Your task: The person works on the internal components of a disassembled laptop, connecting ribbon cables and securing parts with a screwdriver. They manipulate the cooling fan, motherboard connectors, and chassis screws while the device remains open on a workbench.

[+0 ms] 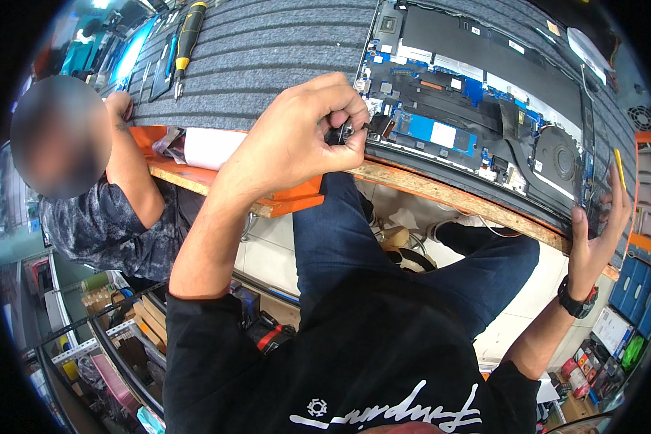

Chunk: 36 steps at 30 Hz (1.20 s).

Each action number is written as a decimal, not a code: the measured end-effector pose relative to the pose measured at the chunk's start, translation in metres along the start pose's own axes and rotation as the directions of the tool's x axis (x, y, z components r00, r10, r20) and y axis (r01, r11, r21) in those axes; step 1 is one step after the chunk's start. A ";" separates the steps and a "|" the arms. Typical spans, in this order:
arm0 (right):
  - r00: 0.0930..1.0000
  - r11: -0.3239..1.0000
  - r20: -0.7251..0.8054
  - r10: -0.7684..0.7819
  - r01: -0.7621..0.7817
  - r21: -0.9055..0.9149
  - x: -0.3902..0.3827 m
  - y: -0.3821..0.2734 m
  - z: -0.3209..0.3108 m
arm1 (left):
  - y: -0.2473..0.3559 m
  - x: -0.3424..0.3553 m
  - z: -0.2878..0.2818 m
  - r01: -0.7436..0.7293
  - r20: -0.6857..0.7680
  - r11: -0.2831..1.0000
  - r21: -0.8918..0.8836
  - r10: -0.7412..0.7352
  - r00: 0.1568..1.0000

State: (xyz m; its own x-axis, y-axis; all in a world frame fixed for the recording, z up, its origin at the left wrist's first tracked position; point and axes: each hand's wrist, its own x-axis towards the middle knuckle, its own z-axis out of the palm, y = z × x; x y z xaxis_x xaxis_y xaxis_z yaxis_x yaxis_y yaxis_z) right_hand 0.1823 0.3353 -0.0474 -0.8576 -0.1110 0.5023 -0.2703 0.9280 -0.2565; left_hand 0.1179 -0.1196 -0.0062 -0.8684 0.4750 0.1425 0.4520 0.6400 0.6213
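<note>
My left hand [318,126] is closed at the left edge of an opened black laptop [484,108], pinching a small dark part [346,130] that its fingers mostly hide. The laptop's inside shows a blue board, a blue-edged module [435,132] with a white label and a round fan [557,152]. My right hand [597,217] is at the laptop's right edge, thumb and fingers apart. A slim yellow stick [619,168] is by its fingertips; I cannot tell whether they touch it.
A ridged grey mat [267,50] covers the orange-edged bench [448,195]. A yellow-black screwdriver [189,36] and thin tools lie back left. A co-worker [116,217] works at the left, arm on the bench. Shelves of boxes [108,325] stand lower left, blue drawers [636,293] lower right.
</note>
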 end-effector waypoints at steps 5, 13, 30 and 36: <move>0.994 0.991 0.113 -0.003 -0.012 0.131 0.007 -0.004 0.006 | -0.005 0.001 0.001 -0.020 0.002 0.998 -0.060 0.020 1.000; 0.990 0.992 0.134 0.042 -0.057 0.112 0.006 -0.004 0.007 | -0.016 -0.002 0.001 -0.047 0.010 0.991 -0.128 0.049 0.999; 0.993 0.993 0.114 0.027 -0.039 0.108 0.003 -0.002 0.010 | -0.020 -0.001 -0.014 -0.127 0.121 0.986 -0.107 0.139 0.983; 0.994 0.993 0.110 0.024 -0.036 0.112 0.004 -0.001 0.010 | -0.017 -0.002 -0.018 -0.070 0.138 0.994 -0.083 0.081 0.987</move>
State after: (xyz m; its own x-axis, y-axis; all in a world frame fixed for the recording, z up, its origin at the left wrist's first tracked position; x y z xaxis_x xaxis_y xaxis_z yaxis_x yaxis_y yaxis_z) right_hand 0.1748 0.3301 -0.0527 -0.9066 -0.1274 0.4024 -0.2866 0.8857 -0.3653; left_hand 0.1084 -0.1429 -0.0031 -0.7926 0.6038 0.0849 0.4930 0.5528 0.6718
